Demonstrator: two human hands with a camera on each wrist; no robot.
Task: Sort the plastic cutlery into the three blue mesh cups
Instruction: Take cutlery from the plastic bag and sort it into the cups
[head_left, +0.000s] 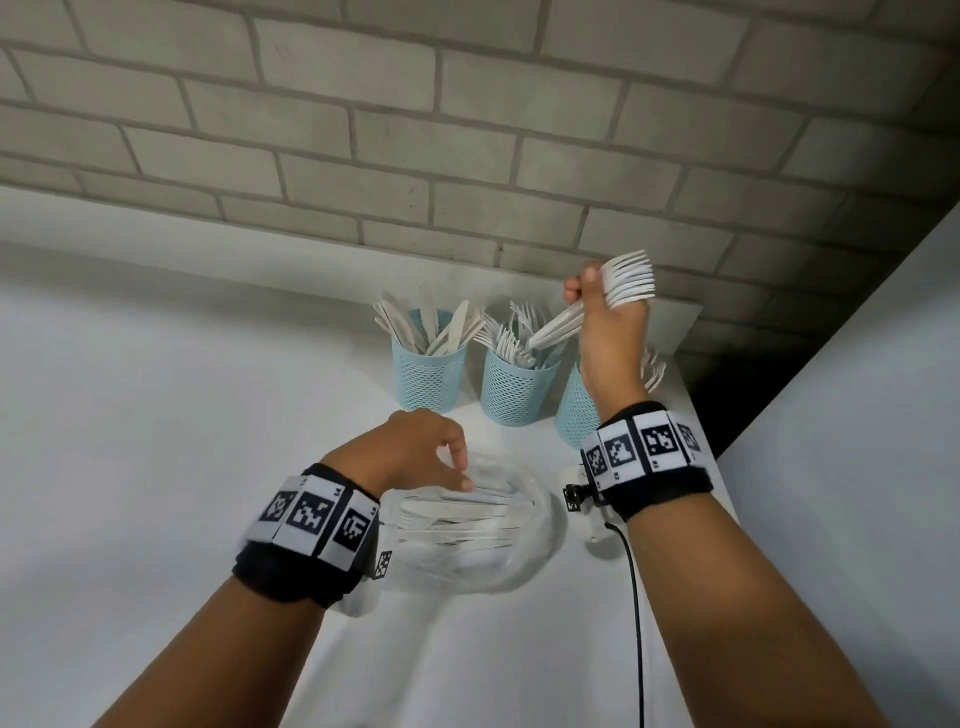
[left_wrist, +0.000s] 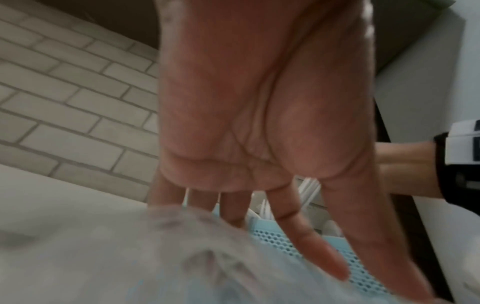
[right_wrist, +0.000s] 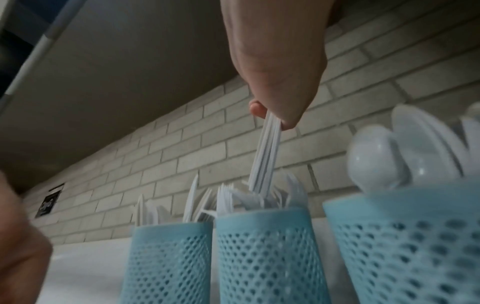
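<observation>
Three blue mesh cups stand at the back of the white counter: the left cup (head_left: 428, 374) holds knives, the middle cup (head_left: 517, 389) forks, and the right cup (head_left: 571, 421), half hidden behind my wrist, spoons (right_wrist: 376, 158). My right hand (head_left: 592, 291) grips a stack of white forks (head_left: 631, 278), tines up. Their handles (right_wrist: 267, 152) slant down into the middle cup (right_wrist: 265, 246). My left hand (head_left: 460, 475) reaches with straight fingers (left_wrist: 319, 255) into a clear bowl (head_left: 543, 525) and touches the cutlery (head_left: 457, 514) lying in it. That hand holds nothing.
A grey brick wall (head_left: 467, 130) rises right behind the cups. A white panel (head_left: 857, 415) closes off the right side past the counter's edge. A black cable (head_left: 636, 597) hangs from my right wrist beside the bowl.
</observation>
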